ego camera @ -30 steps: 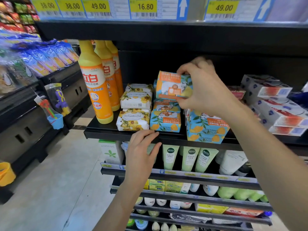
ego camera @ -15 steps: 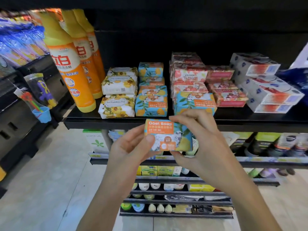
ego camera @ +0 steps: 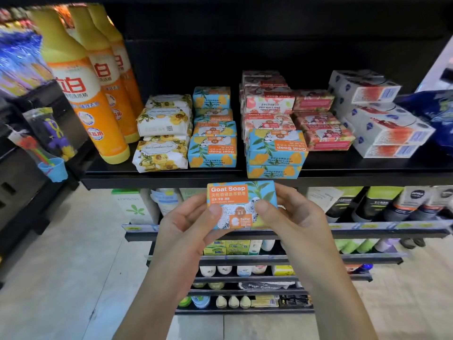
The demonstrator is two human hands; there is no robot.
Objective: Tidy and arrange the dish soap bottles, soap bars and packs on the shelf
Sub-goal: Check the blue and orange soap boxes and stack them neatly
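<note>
a blue and orange goat soap box [ego camera: 241,204] is held up in the air in front of the shelf [ego camera: 171,179], just below its front edge, flat face to the camera and its print upright. the left hand [ego camera: 186,224] grips the box's left end, thumb pressed on the front and fingers curled behind; the right hand [ego camera: 294,217] grips the right end the same way, thumb on the front face. on the shelf right above, a short stack of matching blue goat soap boxes [ego camera: 277,153] sits at the front edge, their print upside down from this view, and a second column of blue boxes [ego camera: 212,150] stands just to its left, running back into the shelf. left of that are floral wrapped soap bars [ego camera: 163,136], white with yellow flowers, piled in two layers. further left stand three orange dish soap bottles [ego camera: 81,89] in a row from front to back, upright. behind and to the right of the front stack are red and pink soap boxes [ego camera: 269,101], stacked several high, and at the far right a pile of white packs [ego camera: 382,119] with red patches, set at an angle. beneath the shelf, lower shelves [ego camera: 367,231] hold tubes and small bottles.
</note>
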